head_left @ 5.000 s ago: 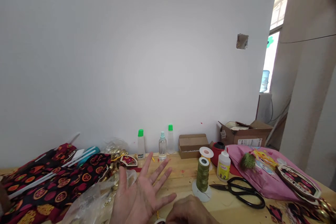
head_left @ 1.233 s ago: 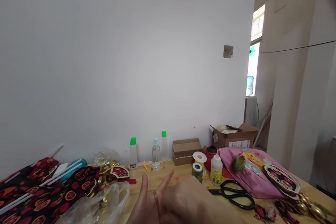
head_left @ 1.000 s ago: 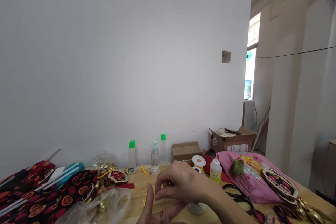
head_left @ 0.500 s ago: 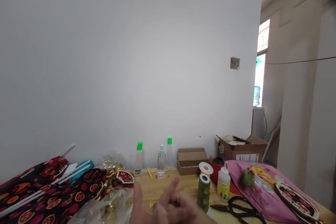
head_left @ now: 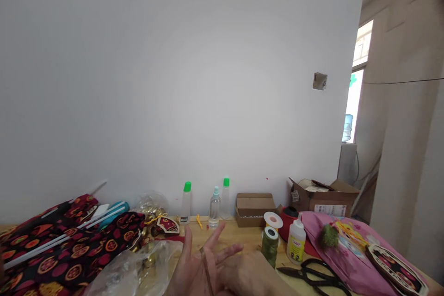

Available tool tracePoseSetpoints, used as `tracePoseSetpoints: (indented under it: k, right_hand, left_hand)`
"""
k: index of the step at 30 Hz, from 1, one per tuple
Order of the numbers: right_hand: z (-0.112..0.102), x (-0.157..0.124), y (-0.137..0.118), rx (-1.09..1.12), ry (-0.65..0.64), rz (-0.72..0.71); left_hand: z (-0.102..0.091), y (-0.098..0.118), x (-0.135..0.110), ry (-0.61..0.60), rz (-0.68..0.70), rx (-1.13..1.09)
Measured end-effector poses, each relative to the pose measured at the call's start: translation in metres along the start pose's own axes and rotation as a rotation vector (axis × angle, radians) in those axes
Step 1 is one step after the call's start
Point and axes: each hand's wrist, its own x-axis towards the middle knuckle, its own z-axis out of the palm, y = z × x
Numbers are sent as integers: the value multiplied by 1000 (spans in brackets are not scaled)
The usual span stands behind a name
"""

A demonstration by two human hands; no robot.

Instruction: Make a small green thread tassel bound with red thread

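My left hand [head_left: 194, 268] is low in the middle, palm up, thumb raised and fingers spread. A thin brownish-green strand of thread [head_left: 207, 270] runs across its palm and fingers. My right hand [head_left: 248, 270] is closed and lies against the fingers of the left; what it holds, if anything, is hidden. Just beyond the right hand stands a spool of green thread [head_left: 269, 247]. Black-handled scissors [head_left: 310, 275] lie to its right, beside a white glue bottle [head_left: 296, 243] with a yellow label.
Dark patterned fabric [head_left: 69, 249] and a clear plastic bag [head_left: 132, 273] with gold bells cover the left. Along the wall stand a clear bottle [head_left: 214, 210] and an open cardboard box [head_left: 255, 215]. A pink bag [head_left: 340, 249] carries a green tuft [head_left: 329, 237] and an octagonal ornament [head_left: 397, 268].
The blurred hands have sharpened. My left palm has opened upward with the strand showing across it, and the right hand has closed beside it. The view has shifted slightly left.
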Motion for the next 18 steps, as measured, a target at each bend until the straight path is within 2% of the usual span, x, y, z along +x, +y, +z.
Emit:
tracePoseSetpoints:
  k: [3, 7, 11, 15, 18]
  right_hand:
    - [-24, -1, 3, 15, -63, 22]
    - [-42, 12, 9, 133, -13, 62]
    - [-33, 15, 20, 304, -24, 160]
    - [-16, 11, 28, 630, 20, 217]
    - [-1, 5, 30, 764, 7, 227]
  left_hand:
    - [4, -9, 0, -66, -103, -7]
    - [10, -12, -2, -106, -231, 143]
    - [18, -12, -3, -138, -273, 242]
    - [18, -13, -6, -152, -326, 233]
    - [18, -9, -9, -150, -322, 245]
